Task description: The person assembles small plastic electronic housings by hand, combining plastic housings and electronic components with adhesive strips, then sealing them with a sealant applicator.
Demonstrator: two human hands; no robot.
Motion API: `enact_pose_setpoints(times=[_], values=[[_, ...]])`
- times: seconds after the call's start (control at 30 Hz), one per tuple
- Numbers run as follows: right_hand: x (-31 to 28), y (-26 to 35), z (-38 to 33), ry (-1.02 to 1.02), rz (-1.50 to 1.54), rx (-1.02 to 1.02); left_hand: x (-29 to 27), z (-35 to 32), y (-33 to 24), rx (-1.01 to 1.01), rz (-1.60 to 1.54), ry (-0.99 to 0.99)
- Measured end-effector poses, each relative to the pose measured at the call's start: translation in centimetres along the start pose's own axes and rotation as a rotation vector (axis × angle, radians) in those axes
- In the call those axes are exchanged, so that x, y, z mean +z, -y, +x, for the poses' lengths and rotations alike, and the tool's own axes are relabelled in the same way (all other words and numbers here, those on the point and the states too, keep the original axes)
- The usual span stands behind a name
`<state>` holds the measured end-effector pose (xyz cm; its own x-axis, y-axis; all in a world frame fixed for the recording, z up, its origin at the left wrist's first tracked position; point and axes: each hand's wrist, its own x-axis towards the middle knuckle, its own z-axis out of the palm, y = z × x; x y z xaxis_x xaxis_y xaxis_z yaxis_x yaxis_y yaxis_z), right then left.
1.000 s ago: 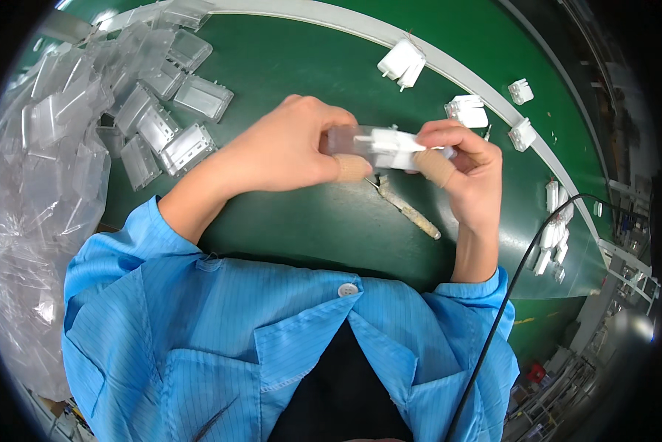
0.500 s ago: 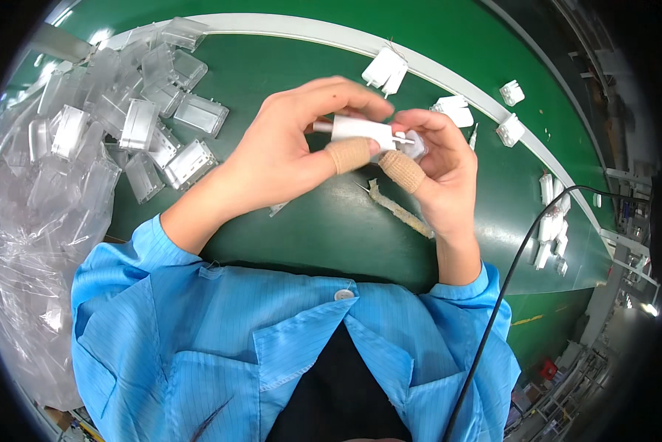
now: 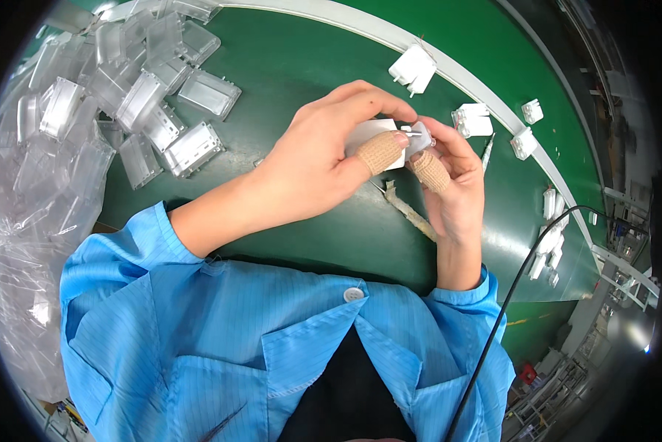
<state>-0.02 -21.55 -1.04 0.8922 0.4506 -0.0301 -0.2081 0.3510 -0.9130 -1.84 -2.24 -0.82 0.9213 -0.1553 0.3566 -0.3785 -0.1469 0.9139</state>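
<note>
My left hand (image 3: 320, 147) is closed on a white plastic housing (image 3: 374, 130), its tan-wrapped thumb (image 3: 381, 152) lying across the front. Facing it, my right hand (image 3: 455, 177) pinches a small translucent white plastic piece (image 3: 420, 138) against the housing's right end. That thumb also wears a tan wrap (image 3: 430, 172). A small white prong shows between the two parts; how they join is hidden by my fingers. Just below the hands, a thin tool with a tape-wrapped handle (image 3: 408, 209) and a fine metal tip lies on the green table (image 3: 287, 234).
Several clear plastic cases (image 3: 210, 93) are heaped at the left, some in a clear plastic bag (image 3: 40, 221). White assembled units (image 3: 414, 68) stand along the white rail (image 3: 464, 82). More white parts (image 3: 548, 247) lie at the right, near a black cable (image 3: 521, 283). A pointed white tool (image 3: 488, 152) rests beyond my right hand.
The view has shifted slightly. My left hand has turned the white housing, showing a broader face. My right hand keeps the translucent piece at its end.
</note>
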Motion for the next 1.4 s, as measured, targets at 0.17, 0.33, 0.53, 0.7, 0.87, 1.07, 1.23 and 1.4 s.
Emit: enact_pose_setpoints(times=[0.17,0.33,0.53,0.7,0.87,1.07,1.23,1.4], values=[[0.1,-0.3,-0.1,-0.018,-0.081,0.003,-0.1,-0.2,-0.3,-0.117,-0.043,-0.02],[0.4,0.0,-0.3,-0.039,-0.107,0.009,-0.4,-0.2,-0.5,-0.045,0.111,-0.002],[0.1,-0.3,-0.4,-0.013,-0.171,-0.058,-0.3,-0.4,-0.5,0.002,0.141,-0.026],[0.0,-0.3,-0.4,0.012,-0.169,-0.057,-0.1,-0.6,0.0,0.192,0.203,-0.087],[0.0,-0.2,-0.3,0.068,-0.23,-0.129,0.1,-0.8,0.1,0.221,0.229,-0.097],[0.1,0.2,-0.4,0.054,-0.323,-0.115,0.0,-0.8,0.2,0.261,0.277,-0.087],[0.7,0.4,-0.6,0.015,-0.455,-0.141,0.1,-0.8,0.4,0.279,0.255,-0.052],[0.5,0.5,-0.3,-0.003,-0.428,-0.1,-0.4,-0.3,0.8,0.166,0.13,0.014]])
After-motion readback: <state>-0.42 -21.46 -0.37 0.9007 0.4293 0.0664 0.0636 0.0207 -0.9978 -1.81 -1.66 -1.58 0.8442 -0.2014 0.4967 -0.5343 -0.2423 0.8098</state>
